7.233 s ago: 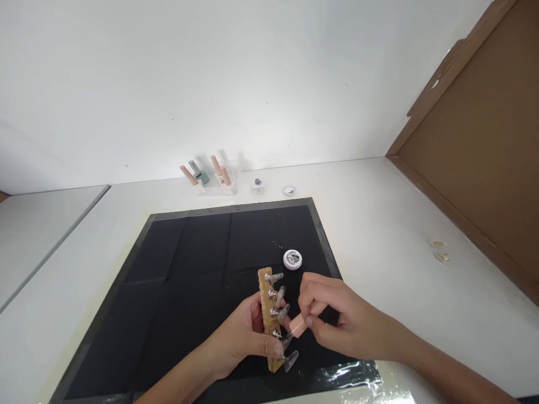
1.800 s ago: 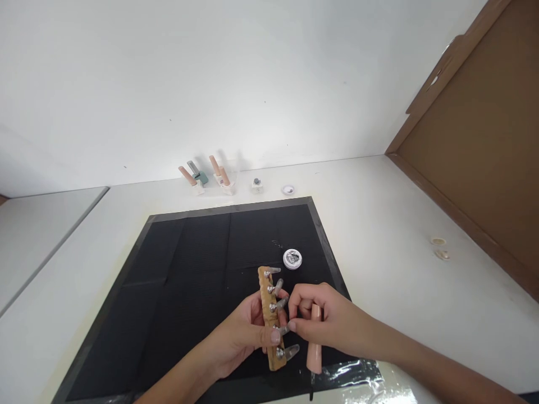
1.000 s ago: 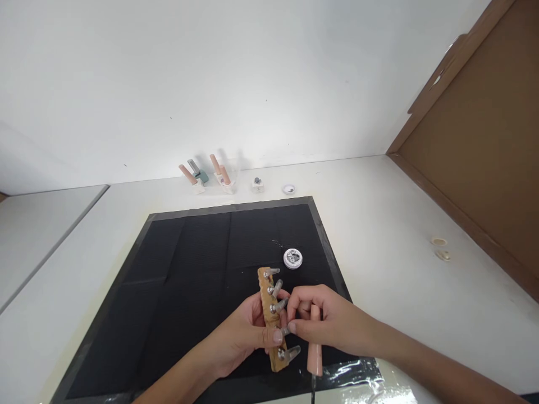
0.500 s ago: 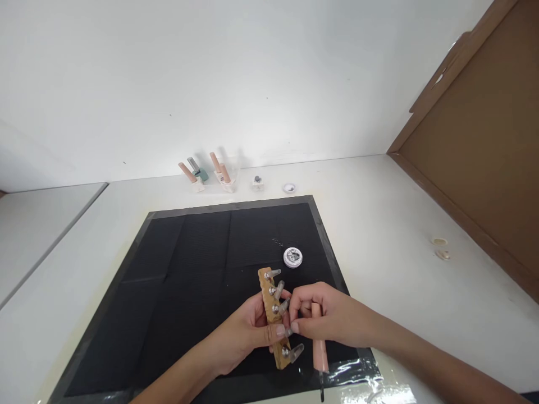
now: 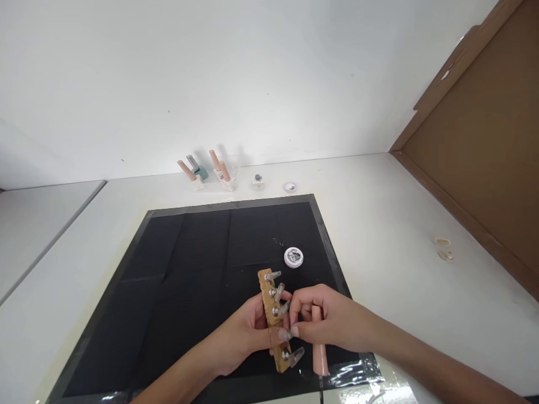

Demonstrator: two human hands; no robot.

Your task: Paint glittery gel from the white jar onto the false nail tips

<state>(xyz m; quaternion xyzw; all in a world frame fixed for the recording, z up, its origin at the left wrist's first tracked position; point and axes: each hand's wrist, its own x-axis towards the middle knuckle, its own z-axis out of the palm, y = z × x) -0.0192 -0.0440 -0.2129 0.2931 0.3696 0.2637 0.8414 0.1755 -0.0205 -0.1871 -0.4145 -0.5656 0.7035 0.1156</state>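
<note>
My left hand (image 5: 257,336) grips a wooden nail display stand (image 5: 281,357), tilted over the black mat. Clear false nail tips (image 5: 297,357) stick out from its silver balls. My left thumb presses beside one tip, which my right hand (image 5: 324,314) touches with pinched thumb and forefinger. Also held in my right hand is a pink nail polish brush (image 5: 320,359), its handle running through the curled fingers and its dark bristle end pointing down towards me. A small round pot with something silvery in it (image 5: 293,257) sits on the mat just beyond the stand.
The black mat (image 5: 189,308) is taped to a white table. Along the back stand several nail polish bottles (image 5: 225,174), a small jar (image 5: 258,180) and a round lid (image 5: 290,186). Two small pale pieces (image 5: 444,248) lie at right, near a brown board (image 5: 480,140).
Hardly anything differs. Both hands keep their hold on the stand and the brush, and my right fingertips stay at the same false nail tip. The view shifts very slightly.
</note>
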